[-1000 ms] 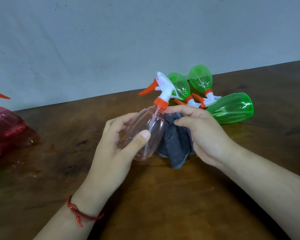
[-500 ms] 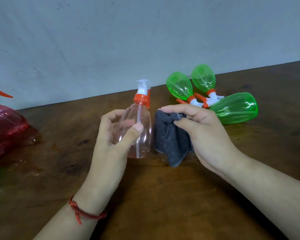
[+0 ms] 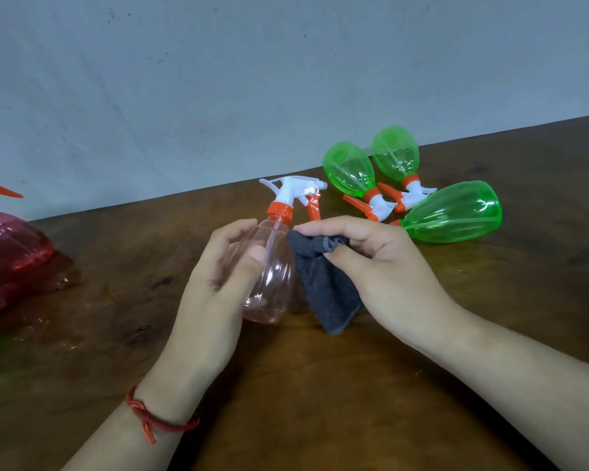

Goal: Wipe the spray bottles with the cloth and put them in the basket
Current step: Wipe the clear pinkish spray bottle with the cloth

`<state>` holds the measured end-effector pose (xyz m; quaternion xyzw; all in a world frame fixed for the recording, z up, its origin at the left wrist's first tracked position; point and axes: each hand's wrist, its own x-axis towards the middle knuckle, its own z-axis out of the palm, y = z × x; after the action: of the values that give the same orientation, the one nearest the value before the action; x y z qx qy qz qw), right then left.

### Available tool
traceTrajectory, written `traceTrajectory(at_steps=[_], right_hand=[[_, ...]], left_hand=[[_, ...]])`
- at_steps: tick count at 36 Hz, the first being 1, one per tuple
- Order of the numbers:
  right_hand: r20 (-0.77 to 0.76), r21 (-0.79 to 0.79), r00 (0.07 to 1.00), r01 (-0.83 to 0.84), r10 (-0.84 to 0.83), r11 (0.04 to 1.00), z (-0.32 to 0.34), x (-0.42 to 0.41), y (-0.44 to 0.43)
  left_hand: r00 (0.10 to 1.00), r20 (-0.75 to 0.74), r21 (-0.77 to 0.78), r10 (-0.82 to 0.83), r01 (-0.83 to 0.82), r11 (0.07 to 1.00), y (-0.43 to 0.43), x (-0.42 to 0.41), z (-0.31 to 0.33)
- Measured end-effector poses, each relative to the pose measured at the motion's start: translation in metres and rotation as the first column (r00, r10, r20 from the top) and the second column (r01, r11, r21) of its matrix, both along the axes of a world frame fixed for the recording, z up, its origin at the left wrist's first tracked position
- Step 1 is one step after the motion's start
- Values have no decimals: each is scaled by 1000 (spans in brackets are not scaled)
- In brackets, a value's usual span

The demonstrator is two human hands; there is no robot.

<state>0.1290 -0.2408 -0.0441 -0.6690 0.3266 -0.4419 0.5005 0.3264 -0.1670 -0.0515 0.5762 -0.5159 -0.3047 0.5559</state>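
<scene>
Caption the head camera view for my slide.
Left hand holds a pale pink spray bottle upright, right hand holds a grey cloth beside it; three green bottles lie behind.

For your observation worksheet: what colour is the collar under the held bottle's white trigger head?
Orange: the collar shows best in the head view.

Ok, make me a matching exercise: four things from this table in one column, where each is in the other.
1 pale pink bottle
2 cloth
3 three green bottles
4 red bracelet

a lying on the table near the wall
b round the left wrist
c gripped by the left hand
d pinched by the right hand

Pairs: 1c, 2d, 3a, 4b
</scene>
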Motion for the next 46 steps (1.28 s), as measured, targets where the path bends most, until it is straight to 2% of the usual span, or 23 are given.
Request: traceTrajectory(at_steps=[4,6,8,10,13,17,19,21,25,34,37,42,46], right_hand=[[58,-51,998,29,-26,998,6,-2,-6],[177,-59,974,156,-144,986,12,-7,-17],[316,-53,906,312,-280,949,19,-16,-30],[403,-83,832,449,-382,890,25,-27,-40],[352,-234,824,537,-445,810,24,-31,-44],[90,-457,920,377,-380,805,5,-20,-38],[-54,-595,921,281,-386,753,-4,-15,-33],[-118,-663,917,214,-382,717,-6,-12,-29],[-188,-704,920,118,-344,701,-2,-7,-25],[-288,-721,926,-42,-243,692,3,-11,-32],[-302,-734,918,-51,-258,678,5,-16,-34],[-202,-746,920,76,-334,662,6,-21,-36],[-300,-794,905,-61,-302,605,4,-17,-36]], left_hand=[[999,49,-3,20,-19,1000,-1,-1,-3],[998,56,-13,-2,2,1000,-1,-1,-4],[998,59,-19,-14,15,1000,0,-1,-4],[999,-4,-6,-40,40,999,0,-2,-4],[996,-50,5,-78,79,997,1,-7,-3],[994,-41,-4,-106,106,994,2,-16,-3],[995,-18,-14,-101,101,995,4,-20,-3],[996,15,-39,-92,93,995,5,-21,-1],[995,58,-42,-83,86,995,6,-22,-1],[993,34,-14,-115,115,993,5,-26,-1],[987,89,10,-133,133,991,5,-25,-1],[975,179,8,-132,133,991,6,-27,-2],[980,168,-6,-110,113,994,6,-26,-6]])
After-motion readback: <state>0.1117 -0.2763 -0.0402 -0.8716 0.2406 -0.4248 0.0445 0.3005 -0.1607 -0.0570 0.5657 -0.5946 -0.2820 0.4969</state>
